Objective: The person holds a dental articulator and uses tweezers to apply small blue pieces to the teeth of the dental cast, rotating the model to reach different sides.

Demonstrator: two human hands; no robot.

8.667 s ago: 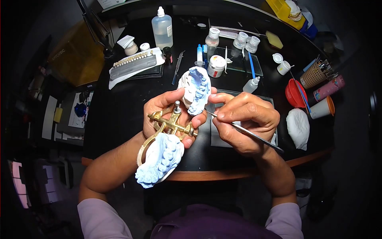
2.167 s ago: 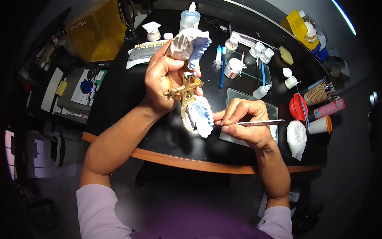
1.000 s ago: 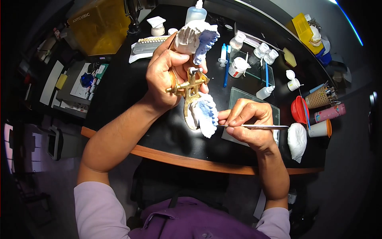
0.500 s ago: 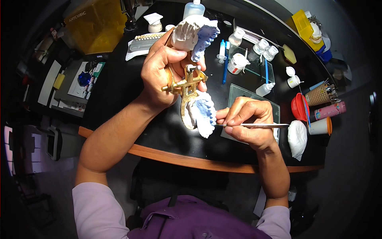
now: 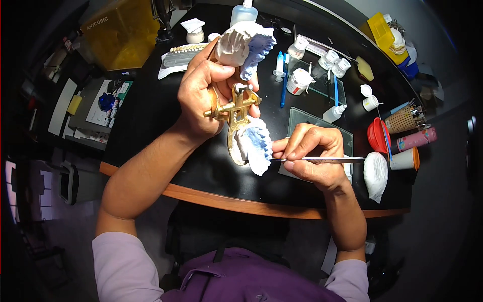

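My left hand is wrapped round a brass dental articulator, held up above the desk and swung wide apart. On its upper arm sits a white and blue plaster dental cast; a second plaster cast is on the lower arm. Between thumb and fingers, my right hand pinches a slim metal dental instrument, lying almost level. Its tip is at the right edge of the lower cast, by the teeth; whether it touches, I cannot tell.
Behind the hands are a glass slab, a white jar, small bottles, a blue syringe and a tooth shade guide. To the right are a red bowl, a white wrapped lump and a brush holder.
Both hands keep their grips. The articulator and casts have shifted very slightly, and the instrument has turned a little in my right hand, its shaft now looking darker.
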